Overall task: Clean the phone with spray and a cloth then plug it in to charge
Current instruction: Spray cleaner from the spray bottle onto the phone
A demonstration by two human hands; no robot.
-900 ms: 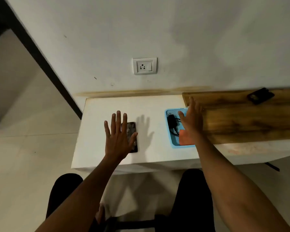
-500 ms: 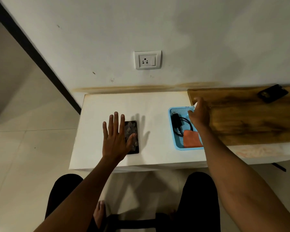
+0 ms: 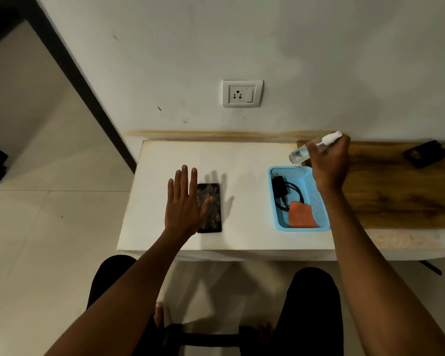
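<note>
A dark phone (image 3: 211,201) lies face up on the white table (image 3: 244,160), its screen smudged. My left hand (image 3: 184,201) hovers flat over the phone's left side, fingers spread, holding nothing. My right hand (image 3: 329,163) is raised above the far end of a blue mesh basket (image 3: 319,199) and grips a small clear spray bottle (image 3: 299,153) with a white nozzle, tilted with the nozzle to the upper right. Inside the basket lie a black charger with its cable (image 3: 280,191) and a folded orange cloth (image 3: 302,215).
A white wall socket (image 3: 242,93) sits on the wall above the table's back edge. A wooden board (image 3: 401,186) covers the table's right part, with a small black object (image 3: 425,153) at its far end. My knees are below the table's front edge.
My right hand went into the basket's far end, closed on the spray bottle and lifted it clear. My left hand stayed over the phone.
</note>
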